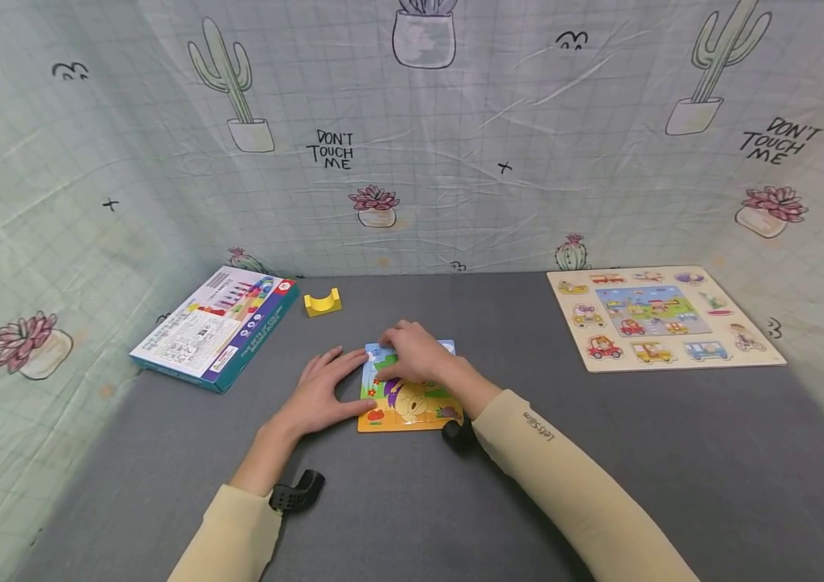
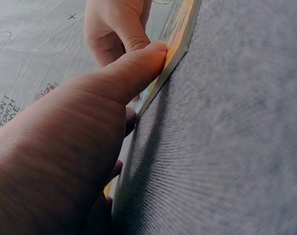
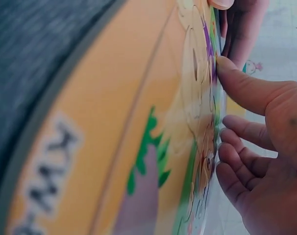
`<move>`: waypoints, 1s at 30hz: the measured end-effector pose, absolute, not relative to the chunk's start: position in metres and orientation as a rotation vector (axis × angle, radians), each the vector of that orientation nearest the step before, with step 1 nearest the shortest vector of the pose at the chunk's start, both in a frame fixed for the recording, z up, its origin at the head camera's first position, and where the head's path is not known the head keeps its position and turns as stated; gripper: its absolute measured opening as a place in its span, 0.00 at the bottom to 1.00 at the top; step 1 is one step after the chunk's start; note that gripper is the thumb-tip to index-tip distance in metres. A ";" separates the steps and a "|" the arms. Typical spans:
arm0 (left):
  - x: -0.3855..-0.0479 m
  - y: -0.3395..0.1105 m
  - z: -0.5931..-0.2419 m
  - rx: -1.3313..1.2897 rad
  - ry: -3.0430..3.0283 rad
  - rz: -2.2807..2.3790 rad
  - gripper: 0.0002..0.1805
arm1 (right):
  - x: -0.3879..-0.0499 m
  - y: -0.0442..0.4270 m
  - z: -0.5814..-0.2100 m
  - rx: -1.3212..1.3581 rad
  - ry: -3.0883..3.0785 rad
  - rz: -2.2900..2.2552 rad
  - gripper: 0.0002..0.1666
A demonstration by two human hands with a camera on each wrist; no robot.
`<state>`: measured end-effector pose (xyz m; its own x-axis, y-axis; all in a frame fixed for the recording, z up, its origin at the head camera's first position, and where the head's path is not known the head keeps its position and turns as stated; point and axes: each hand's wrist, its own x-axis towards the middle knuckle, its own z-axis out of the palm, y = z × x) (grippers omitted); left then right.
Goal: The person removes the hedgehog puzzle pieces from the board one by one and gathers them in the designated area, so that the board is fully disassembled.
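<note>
A small colourful picture puzzle lies flat on the grey table, its lower part orange. My left hand is spread at its left side, the thumb resting on the lower left edge, as the left wrist view also shows with the hand beside the board's rim. Over the upper part of the puzzle is my right hand, fingers bent down with the tips touching its surface. In the right wrist view the fingertips of that hand meet the puzzle face; whether they pinch a piece cannot be told.
At the left lies a boxed set, with a yellow curved block just right of it. A wooden vehicle puzzle board lies at the back right. A patterned cloth hangs behind the grey table.
</note>
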<state>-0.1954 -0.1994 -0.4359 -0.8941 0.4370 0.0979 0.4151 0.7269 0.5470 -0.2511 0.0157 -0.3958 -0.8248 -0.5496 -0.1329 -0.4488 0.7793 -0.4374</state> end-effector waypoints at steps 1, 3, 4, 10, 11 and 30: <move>-0.195 -0.200 -0.436 0.712 2.885 0.900 0.43 | -0.251 0.015 -0.395 -0.773 2.720 -0.577 0.34; -0.195 -0.200 -0.436 0.714 2.889 0.901 0.43 | -0.251 0.014 -0.395 -0.772 2.722 -0.586 0.34; -0.195 -0.200 -0.436 0.715 2.889 0.902 0.43 | -0.251 0.013 -0.395 -0.772 2.723 -0.591 0.33; -0.196 -0.200 -0.437 0.718 2.892 0.904 0.43 | -0.252 0.011 -0.396 -0.771 2.721 -0.606 0.31; -0.196 -0.200 -0.437 0.721 2.895 0.902 0.43 | -0.252 0.011 -0.396 -0.769 2.721 -0.606 0.31; -0.195 -0.199 -0.437 0.714 2.888 0.892 0.44 | -0.248 0.013 -0.402 -0.682 2.737 -0.704 0.29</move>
